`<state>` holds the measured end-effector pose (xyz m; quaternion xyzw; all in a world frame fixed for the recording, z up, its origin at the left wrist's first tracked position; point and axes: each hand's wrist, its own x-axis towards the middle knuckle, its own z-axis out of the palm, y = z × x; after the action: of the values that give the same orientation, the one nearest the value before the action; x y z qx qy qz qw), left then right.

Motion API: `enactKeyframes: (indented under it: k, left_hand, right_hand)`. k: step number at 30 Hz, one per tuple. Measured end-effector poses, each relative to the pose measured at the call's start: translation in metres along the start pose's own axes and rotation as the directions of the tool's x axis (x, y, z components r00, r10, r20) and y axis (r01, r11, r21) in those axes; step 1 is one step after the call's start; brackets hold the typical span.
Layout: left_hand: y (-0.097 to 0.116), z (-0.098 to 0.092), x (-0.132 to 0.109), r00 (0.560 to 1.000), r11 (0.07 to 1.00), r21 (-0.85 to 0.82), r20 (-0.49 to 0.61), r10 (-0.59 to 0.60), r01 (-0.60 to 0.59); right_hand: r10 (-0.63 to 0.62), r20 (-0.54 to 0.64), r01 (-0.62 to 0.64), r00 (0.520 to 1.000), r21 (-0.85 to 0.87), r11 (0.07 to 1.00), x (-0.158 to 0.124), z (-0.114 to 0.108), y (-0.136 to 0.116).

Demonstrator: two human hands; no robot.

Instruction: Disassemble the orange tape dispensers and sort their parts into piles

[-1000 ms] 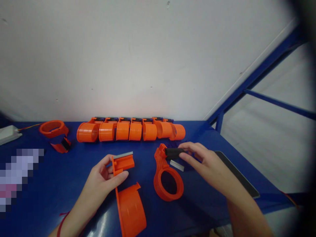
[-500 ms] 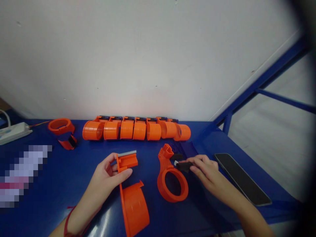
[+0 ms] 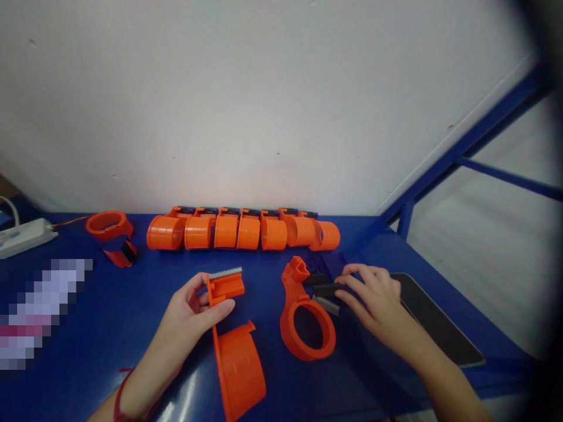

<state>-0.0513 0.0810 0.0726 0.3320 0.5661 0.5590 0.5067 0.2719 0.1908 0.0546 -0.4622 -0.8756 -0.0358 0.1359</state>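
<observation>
My left hand (image 3: 193, 316) is closed around the stem of an orange tape dispenser frame (image 3: 241, 372), its round hub tilted toward me. A grey serrated blade (image 3: 226, 273) sits along the top of that frame. My right hand (image 3: 372, 293) pinches the end of a narrow black strip (image 3: 326, 289) just above the table. Left of this strip lies a second orange dispenser part (image 3: 288, 313) with an open ring. A grey metal blade (image 3: 326, 305) rests beside the ring, below the strip. Another black piece (image 3: 314, 279) lies just behind.
Several orange tape dispensers (image 3: 226, 231) stand in a row along the wall. One more dispenser (image 3: 109, 225) is at the left, near a white power strip (image 3: 29, 234). A dark phone (image 3: 440, 319) lies at the right on the blue table (image 3: 132, 310). Blue metal bars (image 3: 466, 152) rise at the right.
My right hand has shifted slightly right and now pinches a black strip by its end. The grey blade now shows beside the ring. My left hand and its dispenser frame have barely moved.
</observation>
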Motion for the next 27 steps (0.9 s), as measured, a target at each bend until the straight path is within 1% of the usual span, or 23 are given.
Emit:
enactKeyframes:
  k: [3, 7, 15, 18, 23, 25, 27]
  left_hand:
    - [0.000, 0.000, -0.001, 1.000, 1.000, -0.005, 0.007, -0.003, 0.003]
    - [0.002, 0.000, -0.003, 1.000, 1.000, 0.000, 0.019, -0.014, 0.014]
    - [0.002, 0.001, -0.003, 1.000, 1.000, -0.001, 0.022, -0.017, 0.017]
    - [0.001, 0.000, -0.003, 0.999, 0.999, -0.019, 0.040, -0.028, 0.029]
    - [0.001, 0.001, -0.005, 0.997, 0.998, -0.036, 0.069, -0.041, 0.044]
    - [0.001, 0.001, -0.005, 0.997, 0.999, -0.029, 0.070, -0.039, 0.041]
    - [0.002, 0.002, -0.006, 0.997, 0.999, -0.015, 0.064, -0.036, 0.037]
  right_hand:
    - [-0.026, -0.007, 0.025, 1.000, -0.073, 0.997, 0.003, 0.006, -0.004]
    - [-0.008, 0.006, 0.009, 1.000, -0.132, 0.991, 0.006, 0.010, -0.011]
    - [-0.009, 0.041, 0.015, 0.999, -0.141, 0.990, 0.011, 0.006, -0.015]
    - [0.003, 0.031, 0.001, 1.000, -0.142, 0.990, 0.011, 0.008, -0.014]
    - [0.011, -0.029, -0.014, 1.000, -0.113, 0.994, 0.011, 0.006, -0.011]
    - [0.018, -0.076, -0.022, 0.997, -0.057, 0.998, 0.012, -0.001, -0.015]
    - [0.017, -0.118, -0.012, 0.993, 0.045, 0.999, 0.016, -0.012, -0.027]
